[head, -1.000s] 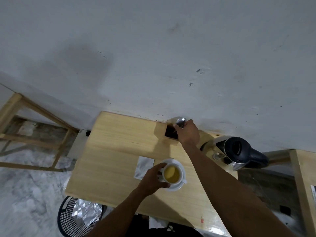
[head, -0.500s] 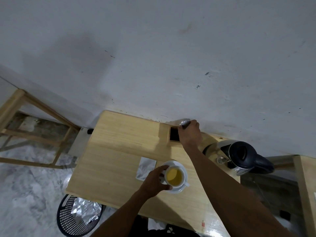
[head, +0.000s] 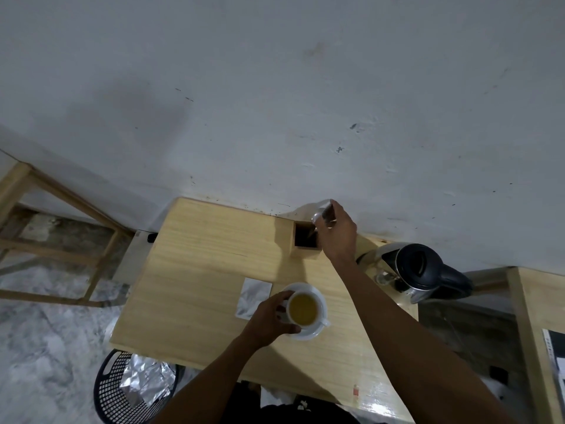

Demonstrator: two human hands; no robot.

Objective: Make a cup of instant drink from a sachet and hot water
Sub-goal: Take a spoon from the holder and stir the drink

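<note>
A white cup (head: pixel 305 308) of yellow drink stands on a white saucer (head: pixel 312 333) near the middle of the wooden table (head: pixel 195 270). My left hand (head: pixel 269 319) grips the cup's left side. A silver sachet (head: pixel 253 296) lies flat just left of the saucer. At the table's back edge, my right hand (head: pixel 336 232) is closed on a metal spoon (head: pixel 319 214), its bowl blurred, above a small wooden holder box (head: pixel 305 238). A steel kettle with a black lid (head: pixel 419 270) stands at the right.
The grey wall runs right behind the table. A black mesh bin (head: pixel 128 390) with crumpled foil sits on the floor at the lower left. Wooden frames stand at the far left (head: pixel 61 203) and far right (head: pixel 526 316).
My right hand has lifted a little from the holder box with the spoon, which now blurs with motion. My left hand stays on the cup. The view has shifted slightly.
</note>
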